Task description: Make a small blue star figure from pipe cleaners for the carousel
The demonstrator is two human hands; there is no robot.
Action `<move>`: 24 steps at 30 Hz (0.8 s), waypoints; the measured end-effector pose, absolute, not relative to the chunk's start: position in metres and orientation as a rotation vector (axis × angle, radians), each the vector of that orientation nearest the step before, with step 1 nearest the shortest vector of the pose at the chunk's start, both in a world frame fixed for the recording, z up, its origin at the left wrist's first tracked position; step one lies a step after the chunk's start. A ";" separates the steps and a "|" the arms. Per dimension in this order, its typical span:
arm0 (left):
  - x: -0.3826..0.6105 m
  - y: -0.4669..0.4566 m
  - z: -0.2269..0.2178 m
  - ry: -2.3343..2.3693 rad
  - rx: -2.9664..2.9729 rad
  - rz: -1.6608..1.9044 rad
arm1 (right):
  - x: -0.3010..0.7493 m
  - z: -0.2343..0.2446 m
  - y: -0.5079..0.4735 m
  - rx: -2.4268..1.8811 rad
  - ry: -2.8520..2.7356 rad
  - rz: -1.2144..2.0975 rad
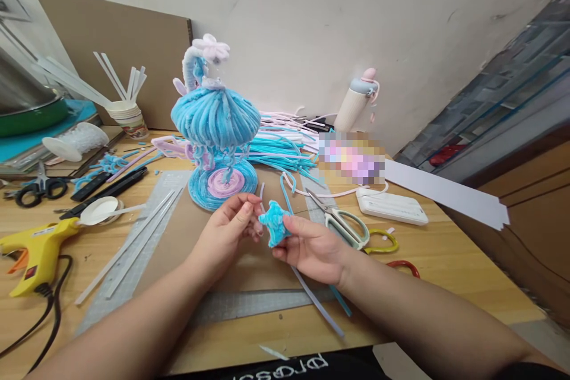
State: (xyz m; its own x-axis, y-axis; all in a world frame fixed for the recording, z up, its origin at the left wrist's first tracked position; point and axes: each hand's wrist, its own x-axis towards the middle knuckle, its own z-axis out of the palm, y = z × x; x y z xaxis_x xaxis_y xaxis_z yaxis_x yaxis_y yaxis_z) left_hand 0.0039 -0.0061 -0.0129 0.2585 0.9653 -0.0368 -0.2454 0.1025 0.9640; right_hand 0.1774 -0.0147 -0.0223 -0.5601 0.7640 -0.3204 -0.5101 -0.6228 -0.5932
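A small fuzzy blue star [275, 224], apparently bent from pipe cleaner, is pinched between the thumb and fingers of my right hand [318, 247]. My left hand [234, 219] is beside the star's left edge with its fingers curled and drawn together; whatever they grip is too small or hidden to name. Behind my hands stands a jellyfish-like pipe cleaner figure [216, 116] with a ribbed blue dome and curly tentacles. It rises over a coiled blue and lilac disc base [199, 187]. A lilac pipe cleaner [318, 303] lies below my right hand.
Under my hands lies brown cardboard [169, 255] on a grey cutting mat [249, 304]. To the right are scissors [347, 225] and a white device [392, 206]; to the left, a yellow glue gun [40, 252] and glue sticks [133, 237]. Blue pipe cleaners [285, 154] and a bottle [354, 104] stand behind.
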 end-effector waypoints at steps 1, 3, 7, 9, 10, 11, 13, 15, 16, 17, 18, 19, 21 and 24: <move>0.003 -0.006 -0.012 0.910 1.206 1.102 | 0.177 -0.023 -0.014 -0.751 -0.520 2.172; 0.002 -0.007 -0.010 0.988 1.539 1.035 | 0.177 -0.023 -0.013 -0.782 -0.483 2.189; -0.002 -0.008 -0.012 1.137 1.868 0.919 | 0.177 -0.020 -0.014 -0.770 -0.600 2.207; -0.002 -0.007 -0.015 1.218 1.818 0.973 | 0.177 -0.019 -0.014 -0.761 -0.752 2.089; -0.003 -0.007 -0.017 1.250 1.778 1.004 | 0.176 -0.019 -0.013 -0.766 -0.851 2.003; -0.003 -0.006 -0.018 1.271 1.741 1.028 | 0.176 -0.020 -0.012 -0.778 -0.955 1.914; -0.003 -0.005 -0.019 1.276 1.696 1.036 | 0.175 -0.023 -0.009 -0.812 -1.126 1.773; -0.002 -0.005 -0.017 1.241 1.730 0.985 | 0.176 -0.027 -0.007 -0.856 -1.217 1.721; -0.002 -0.005 -0.015 1.219 1.765 0.947 | 0.176 -0.029 -0.006 -0.881 -1.246 1.717; -0.001 -0.006 -0.014 1.201 1.798 0.912 | 0.177 -0.030 -0.006 -0.910 -1.279 1.707; -0.001 -0.006 -0.012 1.194 1.821 0.887 | 0.179 -0.031 -0.006 -0.946 -1.322 1.676; 0.000 -0.006 -0.011 1.201 1.830 0.876 | 0.180 -0.032 -0.006 -0.988 -1.385 1.611; 0.000 -0.007 -0.011 1.244 1.814 0.883 | 0.184 -0.031 -0.006 -1.073 -1.576 1.388; 0.000 -0.008 -0.014 1.321 1.810 0.885 | 0.189 -0.026 -0.006 -1.138 -1.900 0.999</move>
